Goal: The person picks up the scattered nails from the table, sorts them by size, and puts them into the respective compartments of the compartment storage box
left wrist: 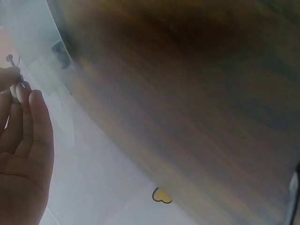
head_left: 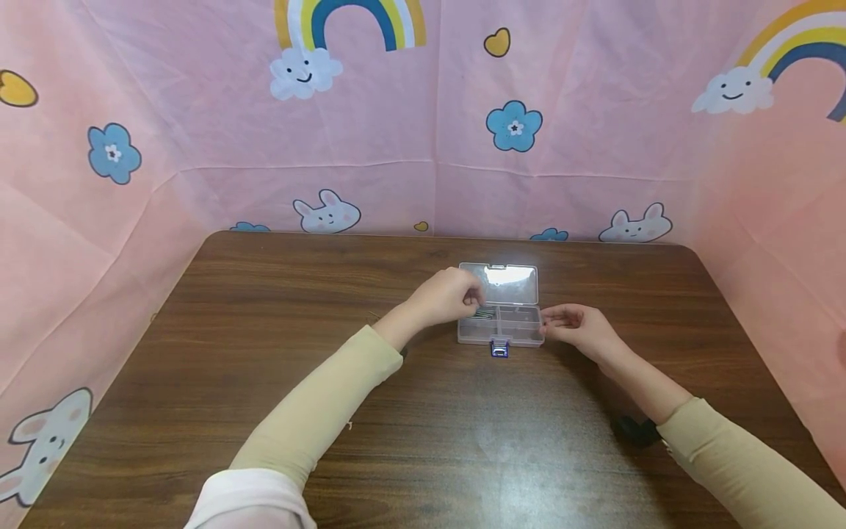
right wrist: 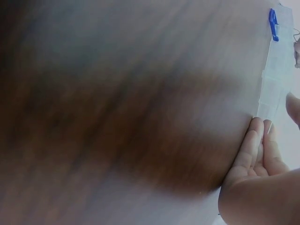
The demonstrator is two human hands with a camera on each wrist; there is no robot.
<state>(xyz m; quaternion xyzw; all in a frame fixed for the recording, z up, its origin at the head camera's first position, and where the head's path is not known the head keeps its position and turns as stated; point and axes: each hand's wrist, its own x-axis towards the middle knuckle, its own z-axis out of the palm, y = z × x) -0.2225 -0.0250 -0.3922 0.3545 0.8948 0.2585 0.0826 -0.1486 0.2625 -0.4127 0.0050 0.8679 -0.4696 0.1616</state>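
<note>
One metal piece (left wrist: 12,61) pinched in left hand (head_left: 446,297), above box (head_left: 522,335); straight-fingered right hand (head_left: 580,329) touches its edge; table (head_left: 297,294) outside both.

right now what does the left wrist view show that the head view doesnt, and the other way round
Only the left wrist view shows the small metal piece pinched between the thumb and fingertips of the left hand.

Only the head view shows the right hand at the right end of the clear plastic box, the blue latch on its front, and the rainbows on the cloth.

Both show the left hand, the wooden table and the cloth with yellow heart prints.
</note>
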